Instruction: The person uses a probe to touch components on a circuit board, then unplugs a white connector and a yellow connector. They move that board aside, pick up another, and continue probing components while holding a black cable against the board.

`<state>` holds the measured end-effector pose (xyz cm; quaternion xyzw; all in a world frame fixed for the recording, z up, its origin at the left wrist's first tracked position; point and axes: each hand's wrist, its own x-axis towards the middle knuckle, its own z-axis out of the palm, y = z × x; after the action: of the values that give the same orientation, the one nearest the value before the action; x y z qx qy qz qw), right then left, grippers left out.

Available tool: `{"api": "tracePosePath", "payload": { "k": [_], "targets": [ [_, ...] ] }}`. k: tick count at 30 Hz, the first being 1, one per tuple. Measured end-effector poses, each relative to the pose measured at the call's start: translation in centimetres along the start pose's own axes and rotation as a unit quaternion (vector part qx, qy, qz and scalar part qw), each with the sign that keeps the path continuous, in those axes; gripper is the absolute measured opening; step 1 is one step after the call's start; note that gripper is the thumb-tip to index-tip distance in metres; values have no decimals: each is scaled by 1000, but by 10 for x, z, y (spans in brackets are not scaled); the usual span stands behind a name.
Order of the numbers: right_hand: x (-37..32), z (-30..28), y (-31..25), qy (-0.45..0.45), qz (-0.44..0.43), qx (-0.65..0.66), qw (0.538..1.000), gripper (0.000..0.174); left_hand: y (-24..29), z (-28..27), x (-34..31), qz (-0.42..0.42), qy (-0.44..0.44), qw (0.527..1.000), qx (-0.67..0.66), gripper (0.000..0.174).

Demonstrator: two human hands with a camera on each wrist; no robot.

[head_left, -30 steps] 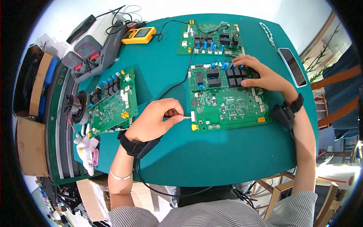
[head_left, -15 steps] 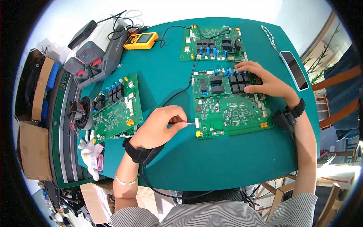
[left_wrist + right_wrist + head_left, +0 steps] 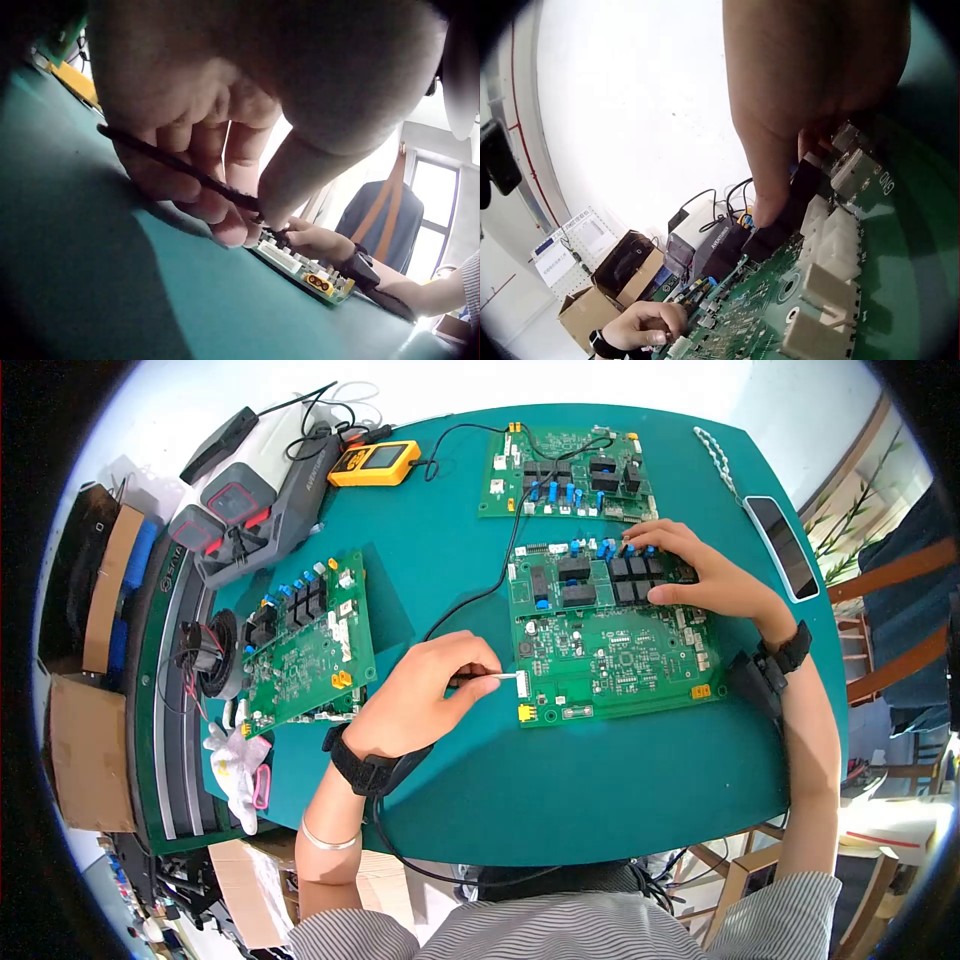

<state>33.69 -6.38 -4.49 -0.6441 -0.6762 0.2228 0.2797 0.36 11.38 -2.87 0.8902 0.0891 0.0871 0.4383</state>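
A green circuit board [image 3: 620,660] with black relays [image 3: 632,580] and blue capacitors lies in front of me. My left hand [image 3: 430,685] pinches a slim dark tool [image 3: 180,169] between thumb and fingers. Its thin silvery tip [image 3: 507,676] meets the white connector [image 3: 522,684] on the board's left edge. The tool's exact kind I cannot tell. My right hand [image 3: 700,568] grips the board across the relay block, its thumb [image 3: 771,202] against the relays and its fingers over the far edge.
Another circuit board [image 3: 560,450] lies behind, under a black cable [image 3: 505,550] from a yellow meter [image 3: 375,463]. More boards [image 3: 310,650] are stacked at left, near a white glove [image 3: 235,770] and a grey machine [image 3: 250,520]. A phone [image 3: 780,548] lies at right.
The head view has tilted, so everything sits slightly lower in it. The tool tip has shifted a little toward the connector's far end. My right hand keeps its place on the board.
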Motion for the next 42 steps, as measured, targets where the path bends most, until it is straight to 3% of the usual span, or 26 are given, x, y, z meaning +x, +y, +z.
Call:
{"api": "tracePosePath", "payload": {
  "k": [5,9,11,14,20,23,29,33,42],
  "targets": [
    [0,1,3,-3,-6,-3,1000,59,4,-1,-2,-45,33,997,58,7],
    [0,0,-17,7,18,1,1000,58,16,1,-2,-105,49,993,3,10],
    [0,2,-35,37,6,-42,998,58,13,3,-4,-31,53,997,46,11],
    [-1,4,-62,56,-13,-100,993,59,8,3,-5,-8,50,996,71,10],
    [-1,38,-93,7,-66,-208,976,80,5,2,-6,-25,24,997,62,10],
    [1,48,-86,39,-59,-239,968,80,8,2,-5,-17,16,998,61,10],
    [1,48,-74,-15,-20,-235,972,87,7,2,-4,-27,14,998,51,10],
    [0,49,-72,-3,-33,-248,968,87,3,3,-3,-3,28,999,22,10],
    [-1,50,-70,-2,-33,-242,970,87,7,9,-5,-45,40,998,9,15]
  ]
}}
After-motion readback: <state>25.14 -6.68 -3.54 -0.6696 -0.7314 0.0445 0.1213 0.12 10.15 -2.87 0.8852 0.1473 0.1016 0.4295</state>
